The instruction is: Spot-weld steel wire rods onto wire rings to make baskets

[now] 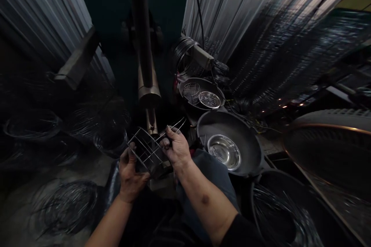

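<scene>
A small metal wire rack (146, 147) of crossed rods is held up in front of my lap, just below the metal post. My left hand (131, 173) grips its left edge, thumb and fingers closed around the frame. At the upper right corner, my right hand (176, 144) pinches the rack together with a thin curved wire piece (179, 124); whether that piece is joined to the rack I cannot tell. Directly behind the rack, the lower tip of the machine post (150, 117) comes down close to it.
To the right stand a dark pan (246, 142) with a shiny steel bowl (232, 150) in it, and a farther pan (185, 85) holding a dish of small pieces (210, 99). Wire coils (66, 204) lie on the left floor; more wire (284, 208) fills a tub at lower right.
</scene>
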Available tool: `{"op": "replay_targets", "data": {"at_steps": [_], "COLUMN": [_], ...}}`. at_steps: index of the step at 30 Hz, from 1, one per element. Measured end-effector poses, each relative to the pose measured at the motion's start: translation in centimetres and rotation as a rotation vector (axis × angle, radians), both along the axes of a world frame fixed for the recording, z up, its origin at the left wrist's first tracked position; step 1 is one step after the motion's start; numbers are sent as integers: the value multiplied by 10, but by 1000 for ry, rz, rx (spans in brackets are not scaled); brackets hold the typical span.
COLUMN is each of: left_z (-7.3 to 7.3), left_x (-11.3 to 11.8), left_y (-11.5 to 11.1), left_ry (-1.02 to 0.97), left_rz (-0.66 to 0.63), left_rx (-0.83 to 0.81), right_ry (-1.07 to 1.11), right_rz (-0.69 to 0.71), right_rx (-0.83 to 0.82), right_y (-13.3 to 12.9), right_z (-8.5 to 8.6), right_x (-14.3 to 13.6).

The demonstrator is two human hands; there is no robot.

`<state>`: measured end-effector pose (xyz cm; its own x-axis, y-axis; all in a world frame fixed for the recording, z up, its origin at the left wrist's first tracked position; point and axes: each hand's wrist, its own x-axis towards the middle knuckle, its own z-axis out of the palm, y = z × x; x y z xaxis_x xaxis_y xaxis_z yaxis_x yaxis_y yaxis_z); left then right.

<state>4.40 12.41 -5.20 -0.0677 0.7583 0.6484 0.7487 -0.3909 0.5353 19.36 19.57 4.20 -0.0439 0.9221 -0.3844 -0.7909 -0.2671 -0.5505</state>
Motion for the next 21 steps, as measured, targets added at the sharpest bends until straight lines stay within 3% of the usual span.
{"op": "replay_targets", "data": {"at_steps": [11,21], "left_z": [16,17], "left_x": [-3,-4], "left_y": [26,37], "left_ry": [-4,-37], "left_rz": [-13,25], "left_rx": [69,22], "right_ry": [18,-3], "right_rz": [11,21], "right_rx": [77,65], "right_y": [24,36], "right_z": [9,12], "right_x": [-8,-11]}}
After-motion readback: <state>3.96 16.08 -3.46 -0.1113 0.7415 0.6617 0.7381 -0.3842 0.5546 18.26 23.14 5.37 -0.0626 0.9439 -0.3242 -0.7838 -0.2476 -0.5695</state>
